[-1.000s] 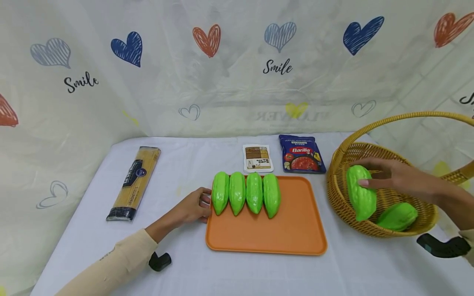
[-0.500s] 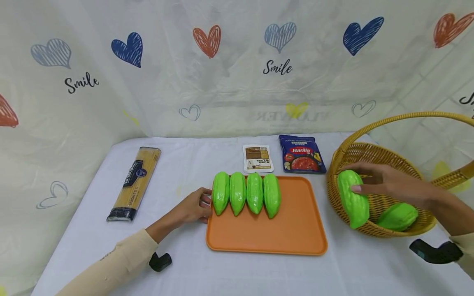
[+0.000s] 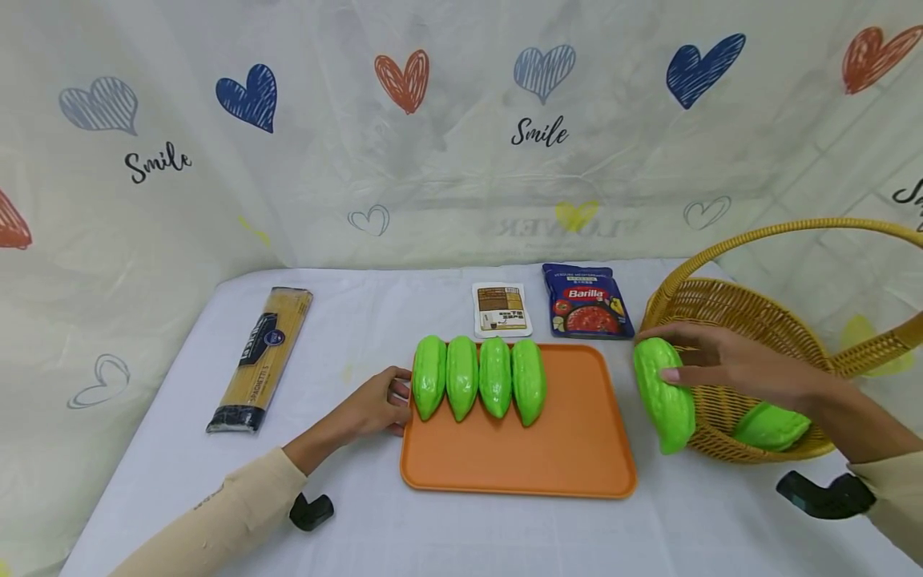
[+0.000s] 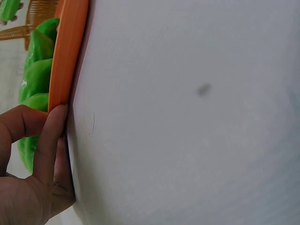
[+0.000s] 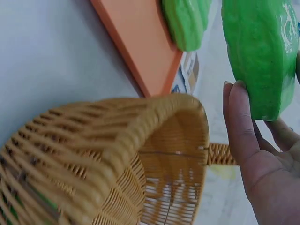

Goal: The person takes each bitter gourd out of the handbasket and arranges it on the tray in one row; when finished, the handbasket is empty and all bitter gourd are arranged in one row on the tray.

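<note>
My right hand (image 3: pixel 721 365) holds a bright green, bumpy bitter melon (image 3: pixel 665 401) at the left rim of the wicker basket (image 3: pixel 753 308). In the right wrist view, thumb and fingers grip the held melon (image 5: pixel 260 56) by its sides. Another bitter melon (image 3: pixel 771 426) lies inside the basket. At the left rim of the orange tray (image 3: pixel 519 461), my left hand (image 3: pixel 378 402) pinches the edge; the left wrist view shows thumb and finger on the tray's wall (image 4: pixel 68 56). Several bitter melons (image 3: pixel 461 377) lie side by side along the tray's back left part.
A spaghetti pack (image 3: pixel 263 357) lies at the left of the white table. Behind the tray are a small white and brown packet (image 3: pixel 502 309) and a blue Barilla pouch (image 3: pixel 589 300). The basket's tall handle (image 3: pixel 793 228) arches over its opening.
My right hand has carried the bitter melon leftward from above the basket's inside to its left rim, toward the tray. The left hand and the tray have stayed put.
</note>
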A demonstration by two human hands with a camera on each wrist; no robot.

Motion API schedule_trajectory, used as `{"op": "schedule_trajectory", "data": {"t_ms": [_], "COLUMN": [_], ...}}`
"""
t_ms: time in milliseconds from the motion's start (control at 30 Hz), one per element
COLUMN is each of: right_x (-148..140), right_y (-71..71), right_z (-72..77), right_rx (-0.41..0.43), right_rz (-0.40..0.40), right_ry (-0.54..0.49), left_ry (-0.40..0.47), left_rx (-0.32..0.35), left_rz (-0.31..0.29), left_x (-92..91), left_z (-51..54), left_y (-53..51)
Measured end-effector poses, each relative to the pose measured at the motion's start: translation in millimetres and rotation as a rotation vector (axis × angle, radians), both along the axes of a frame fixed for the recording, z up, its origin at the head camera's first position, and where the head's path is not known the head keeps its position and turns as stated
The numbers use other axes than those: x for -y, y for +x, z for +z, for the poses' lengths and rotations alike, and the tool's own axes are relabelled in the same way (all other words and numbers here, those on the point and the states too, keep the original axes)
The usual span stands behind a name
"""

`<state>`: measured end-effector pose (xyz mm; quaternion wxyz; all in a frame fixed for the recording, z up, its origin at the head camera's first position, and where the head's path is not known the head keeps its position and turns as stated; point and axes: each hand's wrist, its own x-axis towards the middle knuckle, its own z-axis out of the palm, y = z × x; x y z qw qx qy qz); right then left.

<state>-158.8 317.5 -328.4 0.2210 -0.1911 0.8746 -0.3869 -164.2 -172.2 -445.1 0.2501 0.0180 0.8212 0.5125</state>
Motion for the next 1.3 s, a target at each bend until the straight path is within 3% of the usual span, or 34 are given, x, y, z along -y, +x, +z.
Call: {"op": "schedule_trajectory", "data": {"t_ms": [433, 700, 1067, 1300], "right_x": [21, 39, 63, 74], "right_y": [-2.5, -10.0, -17.1, -24.4], "right_z": [-8.7, -18.5, -36.4, -46.6], "right_rx": [-0.021, 0.072, 0.072, 0.122], "right_rz": [0.008, 0.005, -0.035, -0.094], "right_ry": [0.008, -0.067, -0.028, -0.002], "left_ry": [0.005, 0.011, 0.013, 0.016], "left_rx": [0.004, -0.008, -0.008, -0.005], "left_rz": [0.017, 0.016, 0.014, 0.012], "left_x": [-0.8, -0.3, 0.2, 0.9], "left_z": [-2.8, -4.4, -4.4, -5.1], "left_y": [-0.6, -1.1, -1.1, -1.7]}}
